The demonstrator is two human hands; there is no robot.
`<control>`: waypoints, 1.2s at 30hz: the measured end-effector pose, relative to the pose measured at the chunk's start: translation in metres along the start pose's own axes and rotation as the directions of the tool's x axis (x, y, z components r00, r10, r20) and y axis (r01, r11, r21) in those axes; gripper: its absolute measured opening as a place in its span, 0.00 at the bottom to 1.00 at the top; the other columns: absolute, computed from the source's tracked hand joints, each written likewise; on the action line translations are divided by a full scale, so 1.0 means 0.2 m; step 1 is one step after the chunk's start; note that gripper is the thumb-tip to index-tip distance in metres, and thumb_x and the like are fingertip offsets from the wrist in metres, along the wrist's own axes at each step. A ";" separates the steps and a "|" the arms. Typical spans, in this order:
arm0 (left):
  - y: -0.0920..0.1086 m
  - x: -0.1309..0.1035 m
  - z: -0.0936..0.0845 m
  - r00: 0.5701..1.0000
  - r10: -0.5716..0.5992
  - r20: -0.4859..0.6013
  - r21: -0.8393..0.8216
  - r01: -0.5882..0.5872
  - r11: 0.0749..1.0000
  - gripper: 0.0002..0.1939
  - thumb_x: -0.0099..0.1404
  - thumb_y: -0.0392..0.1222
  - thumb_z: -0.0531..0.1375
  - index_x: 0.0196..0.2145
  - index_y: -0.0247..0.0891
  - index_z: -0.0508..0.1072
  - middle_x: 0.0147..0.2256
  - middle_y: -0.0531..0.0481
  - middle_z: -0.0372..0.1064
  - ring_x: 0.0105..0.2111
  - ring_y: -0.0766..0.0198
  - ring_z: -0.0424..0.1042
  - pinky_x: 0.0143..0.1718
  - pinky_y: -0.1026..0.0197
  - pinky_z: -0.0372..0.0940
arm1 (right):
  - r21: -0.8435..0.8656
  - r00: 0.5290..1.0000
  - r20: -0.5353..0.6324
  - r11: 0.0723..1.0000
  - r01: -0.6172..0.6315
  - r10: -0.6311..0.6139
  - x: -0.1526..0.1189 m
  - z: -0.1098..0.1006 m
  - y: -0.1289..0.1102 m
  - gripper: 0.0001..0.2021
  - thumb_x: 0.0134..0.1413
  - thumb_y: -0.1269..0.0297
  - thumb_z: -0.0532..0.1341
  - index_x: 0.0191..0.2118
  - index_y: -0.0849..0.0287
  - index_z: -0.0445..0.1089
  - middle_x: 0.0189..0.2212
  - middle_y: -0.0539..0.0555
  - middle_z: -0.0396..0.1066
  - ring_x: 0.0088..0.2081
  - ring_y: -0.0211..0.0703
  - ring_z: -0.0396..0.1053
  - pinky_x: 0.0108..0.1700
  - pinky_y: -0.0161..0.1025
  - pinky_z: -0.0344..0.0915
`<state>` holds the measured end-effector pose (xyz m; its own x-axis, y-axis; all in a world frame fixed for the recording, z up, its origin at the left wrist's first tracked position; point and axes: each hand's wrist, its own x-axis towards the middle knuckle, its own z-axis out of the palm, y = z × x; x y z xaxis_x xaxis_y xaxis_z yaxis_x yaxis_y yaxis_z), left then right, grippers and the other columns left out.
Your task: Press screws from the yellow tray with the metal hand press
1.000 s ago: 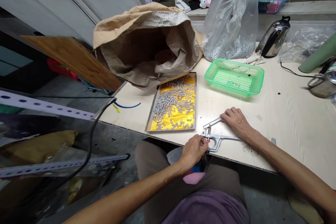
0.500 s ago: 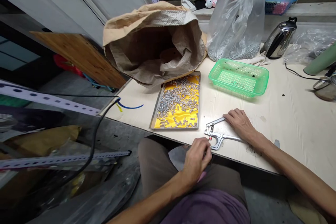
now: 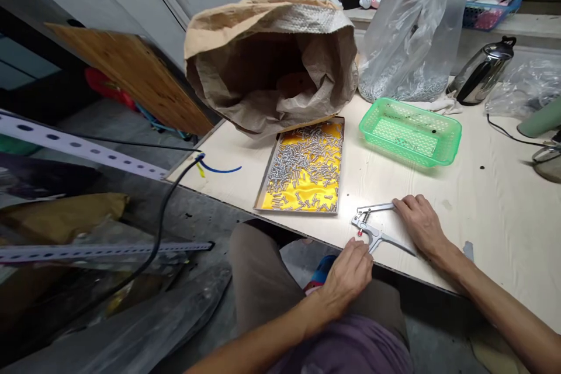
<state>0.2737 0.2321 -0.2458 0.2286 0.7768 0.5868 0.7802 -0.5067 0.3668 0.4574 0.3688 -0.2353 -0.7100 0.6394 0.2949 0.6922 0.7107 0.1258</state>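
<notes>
Between the two hands, the metal clamp tool (image 3: 376,236) lies on the table (image 3: 495,234); the right hand (image 3: 423,225), arched palm-down, holds its upper handle's end; the left hand (image 3: 350,269) bends narrowly at its curved frame, grip unclear.

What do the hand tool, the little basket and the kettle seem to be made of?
Hand tool: probably cast metal, dull silver-grey, with a visible coiled spring.
Basket: most likely thin plastic, translucent green, its molded walls full of small holes.
Kettle: polished metal, likely steel, given its mirror-like reflections; its black handle looks plastic.
</notes>
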 end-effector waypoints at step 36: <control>-0.08 0.02 -0.08 0.975 -0.081 0.205 0.057 0.070 0.996 0.07 0.68 0.32 0.49 0.38 0.37 0.66 0.37 0.47 0.72 0.36 0.66 0.72 0.38 0.65 0.67 | 0.148 0.974 0.226 0.988 -0.051 0.016 0.09 -0.04 -0.01 0.10 0.60 0.75 0.51 0.40 0.59 0.68 0.35 0.56 0.67 0.37 0.45 0.59 0.38 0.39 0.54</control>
<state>0.2527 0.2368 -0.2382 0.2792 0.8752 0.3951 0.8263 -0.4286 0.3654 0.4441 0.3771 -0.2226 -0.7095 0.7007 0.0747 0.7007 0.7128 -0.0305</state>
